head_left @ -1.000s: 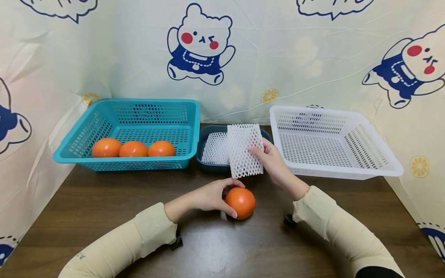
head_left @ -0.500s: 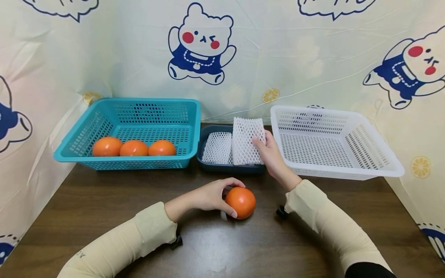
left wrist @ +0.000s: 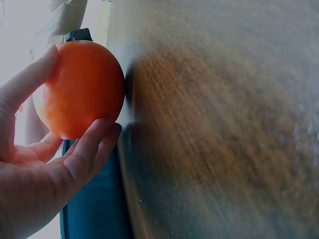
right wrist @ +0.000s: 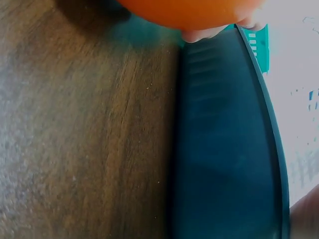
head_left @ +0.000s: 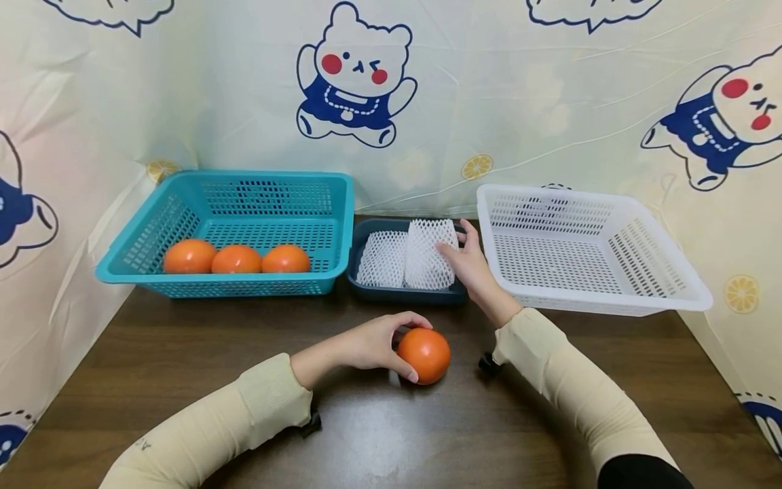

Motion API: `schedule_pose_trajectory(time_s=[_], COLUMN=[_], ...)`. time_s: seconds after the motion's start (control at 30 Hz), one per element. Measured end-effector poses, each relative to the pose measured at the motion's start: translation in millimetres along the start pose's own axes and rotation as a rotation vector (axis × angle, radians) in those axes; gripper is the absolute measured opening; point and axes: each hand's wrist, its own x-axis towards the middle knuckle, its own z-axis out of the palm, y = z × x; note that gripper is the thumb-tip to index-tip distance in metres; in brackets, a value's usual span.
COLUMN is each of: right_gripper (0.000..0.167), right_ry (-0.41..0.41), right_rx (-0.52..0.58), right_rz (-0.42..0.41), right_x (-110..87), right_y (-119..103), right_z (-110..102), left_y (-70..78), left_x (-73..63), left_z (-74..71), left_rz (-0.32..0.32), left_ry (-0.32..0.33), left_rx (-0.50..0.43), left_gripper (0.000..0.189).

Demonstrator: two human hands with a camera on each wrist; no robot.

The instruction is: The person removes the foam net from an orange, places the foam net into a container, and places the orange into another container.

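On the table, my left hand (head_left: 373,343) holds a round, shiny orange fruit (head_left: 424,356), thumb on its near side and fingers round the far side. The left wrist view shows the same fruit (left wrist: 87,89) between thumb and fingers. White foam net sleeves lie in a dark blue tray (head_left: 397,295): one on the left (head_left: 381,259) and one on the right (head_left: 430,261). My right hand (head_left: 473,265) is at the right sleeve's edge, thumb over its front and fingers spread beside it. In the right wrist view the tray wall (right wrist: 224,139) hides most of this hand.
A teal basket (head_left: 263,288) with three more orange fruits (head_left: 237,259) stands left of the tray. A white basket (head_left: 605,303) stands to its right. A printed cloth (head_left: 464,88) hangs behind them.
My right hand has brought the net sleeve back and down into the tray, and its fingers have spread from it. The left hand and its fruit have stayed in place.
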Motion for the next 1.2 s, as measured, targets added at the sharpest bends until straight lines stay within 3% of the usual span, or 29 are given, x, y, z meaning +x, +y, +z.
schedule_pose_trajectory(time_s=[0.13, 0.37, 0.5, 0.67, 0.87, 1.2], right_gripper=[0.07, 0.041, 0.031, 0.024, 0.022, 0.025], right_ry=[-0.008, -0.067, -0.081, -0.104, -0.119, -0.044], right_rx=[-0.103, -0.354, -0.436, -0.489, -0.523, -0.5], right_rz=[-0.088, -0.349, -0.43, -0.479, -0.472, -0.554], right_x=[-2.7, -11.8, -16.5, -19.7, -21.3, -28.1], right_y=[-1, 1, 2, 4, 8, 7], right_z=[0, -7, -9, -7, -5, -5], left_y=[1.2, 0.6, 2.4, 4.5, 4.4, -0.4], left_x=[-0.4, -0.2, -1.6, -1.9, -1.2, -2.9], left_z=[-0.1, -0.3, -0.2, 0.7, 1.5, 2.5], left_rz=[-0.004, -0.007, -0.015, -0.013, -0.005, 0.015], left_ry=[0.001, 0.001, 0.002, 0.003, -0.003, 0.042], left_rx=[0.003, -0.001, -0.008, -0.01, -0.014, 0.02], left_gripper=[0.081, 0.081, 0.081, 0.08, 0.08, 0.081])
